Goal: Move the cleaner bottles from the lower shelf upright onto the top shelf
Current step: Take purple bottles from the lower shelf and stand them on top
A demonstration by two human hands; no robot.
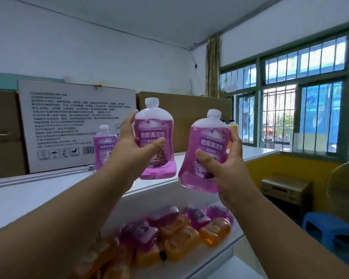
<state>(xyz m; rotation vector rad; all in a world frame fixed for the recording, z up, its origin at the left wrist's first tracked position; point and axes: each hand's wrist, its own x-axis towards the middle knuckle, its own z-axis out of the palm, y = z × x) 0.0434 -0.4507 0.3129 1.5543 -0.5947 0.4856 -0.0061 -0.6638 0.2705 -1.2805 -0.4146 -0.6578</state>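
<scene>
Both forearms are cut off by the lower frame edge and reach upward and forward. Beneath them, on the lower shelf, a heap of purple and orange cleaner bottles is seen lying on their sides; the nearest ones are blurred, partly hidden by the left forearm, and cannot be counted.

Higher up, one purple bottle is held by the right hand — thumb across the front label, fingers wrapped behind — and it is tilted slightly, cap leaning right. A second purple bottle is gripped by the left hand with the thumb over the label and the fingers hidden behind; it is held upright. Both bottles are mostly full of pink-purple liquid and are carried in the air in front of the top shelf, touching neither shelf.

Farther back, a third purple bottle is seen standing upright on the top shelf, its right side covered by the left wrist. An orange bottle is largely hidden behind the right-hand bottle. Behind these, a printed white carton and brown cartons are lined against the wall.
</scene>
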